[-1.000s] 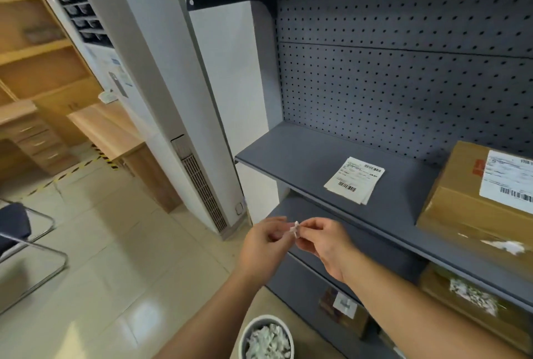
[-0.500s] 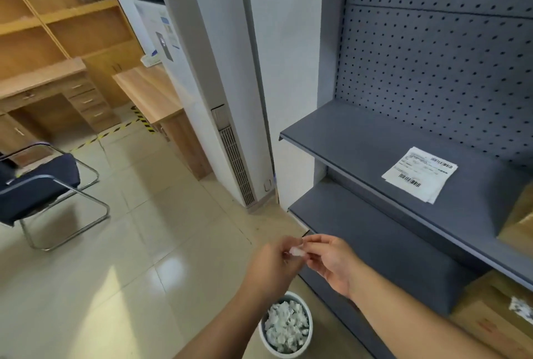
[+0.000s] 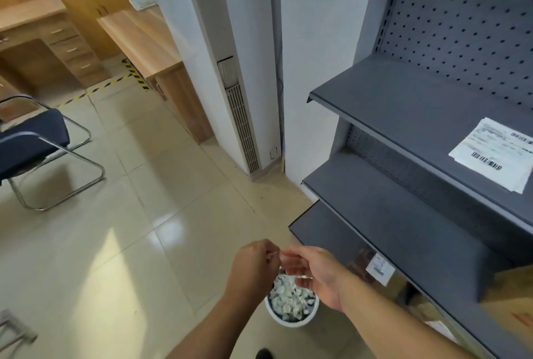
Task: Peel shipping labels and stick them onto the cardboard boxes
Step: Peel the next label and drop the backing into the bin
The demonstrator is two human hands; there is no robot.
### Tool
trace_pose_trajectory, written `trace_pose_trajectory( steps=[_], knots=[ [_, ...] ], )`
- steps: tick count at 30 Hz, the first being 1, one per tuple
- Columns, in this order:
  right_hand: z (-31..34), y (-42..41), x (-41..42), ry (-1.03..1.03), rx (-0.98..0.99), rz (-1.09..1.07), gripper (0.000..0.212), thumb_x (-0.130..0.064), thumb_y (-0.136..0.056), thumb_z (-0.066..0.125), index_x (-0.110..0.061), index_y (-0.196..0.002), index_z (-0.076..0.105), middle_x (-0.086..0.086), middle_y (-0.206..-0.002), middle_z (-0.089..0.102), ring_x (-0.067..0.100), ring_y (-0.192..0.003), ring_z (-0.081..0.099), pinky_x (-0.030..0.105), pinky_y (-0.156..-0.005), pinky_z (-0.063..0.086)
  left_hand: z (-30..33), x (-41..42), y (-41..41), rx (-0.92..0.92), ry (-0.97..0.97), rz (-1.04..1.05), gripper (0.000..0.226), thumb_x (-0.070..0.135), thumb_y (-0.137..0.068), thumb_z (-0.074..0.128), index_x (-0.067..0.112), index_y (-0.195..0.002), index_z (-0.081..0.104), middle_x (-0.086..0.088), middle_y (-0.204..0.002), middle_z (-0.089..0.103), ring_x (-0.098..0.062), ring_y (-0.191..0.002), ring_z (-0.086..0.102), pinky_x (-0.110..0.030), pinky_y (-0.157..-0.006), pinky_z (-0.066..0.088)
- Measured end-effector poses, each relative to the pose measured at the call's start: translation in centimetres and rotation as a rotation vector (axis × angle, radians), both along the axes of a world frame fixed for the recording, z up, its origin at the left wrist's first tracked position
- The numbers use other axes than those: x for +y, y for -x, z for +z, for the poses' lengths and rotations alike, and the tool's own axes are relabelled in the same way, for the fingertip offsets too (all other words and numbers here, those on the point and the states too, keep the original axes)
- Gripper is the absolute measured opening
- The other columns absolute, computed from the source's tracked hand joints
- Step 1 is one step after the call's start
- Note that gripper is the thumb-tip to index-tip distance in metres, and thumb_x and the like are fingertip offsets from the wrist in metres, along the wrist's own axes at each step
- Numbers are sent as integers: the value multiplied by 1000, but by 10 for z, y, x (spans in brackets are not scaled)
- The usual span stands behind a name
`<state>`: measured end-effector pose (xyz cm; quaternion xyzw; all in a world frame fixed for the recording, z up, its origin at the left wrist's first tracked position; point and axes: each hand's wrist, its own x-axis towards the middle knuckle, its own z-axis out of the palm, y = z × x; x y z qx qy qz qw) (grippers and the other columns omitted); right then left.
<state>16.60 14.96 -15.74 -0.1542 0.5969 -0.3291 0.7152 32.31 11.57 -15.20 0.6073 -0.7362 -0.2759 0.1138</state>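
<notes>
Hands point(image 3: 281, 262) together above bin point(image 3: 291, 319)

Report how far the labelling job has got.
Done: a box on the bottom shelf already wears a label, and the bin holds many crumpled white scraps. In hand: the left hand and right hand meet above the bin, pinching something small, too blurred to identify. Left: loose labels lie unused on the shelf.
</notes>
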Motion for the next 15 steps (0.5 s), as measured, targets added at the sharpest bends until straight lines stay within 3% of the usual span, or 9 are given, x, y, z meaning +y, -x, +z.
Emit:
trace_pose_trajectory(
  steps=[4,8,12,15],
  knots=[
    [-36,-7,-13,145,205,-56,27,-37,-103,54,-18,-108,72,5,-98,71,19,-87,63,33,-74,47,-35,-7,-8,32,-30,47,19,24,-94,62,20,-100,78,4,-98,80,-15,-88,71,-21,-70,46],
    [-72,4,-23,252,343,-30,39,-42,-105,48,-17,-130,63,1,-120,68,18,-112,63,27,-82,47,-62,-11,-10,101,-87,135,16,27,-97,61,23,-101,76,6,-94,78,-12,-86,69,-24,-71,48],
    [-110,14,-25,301,416,29,72,-75,-82,48,-28,-135,60,-4,-133,65,15,-125,60,38,-105,48,-97,-20,-9,153,-112,185,13,28,-97,61,24,-104,71,7,-94,75,-12,-86,67,-26,-72,48],
    [-135,18,-24,317,430,40,79,-79,-77,47,-28,-136,59,-6,-134,64,12,-126,58,37,-108,47,-129,-25,-7,175,-163,216,18,31,-95,64,22,-111,68,5,-100,74,-15,-92,68,-29,-77,50]
  ],
)
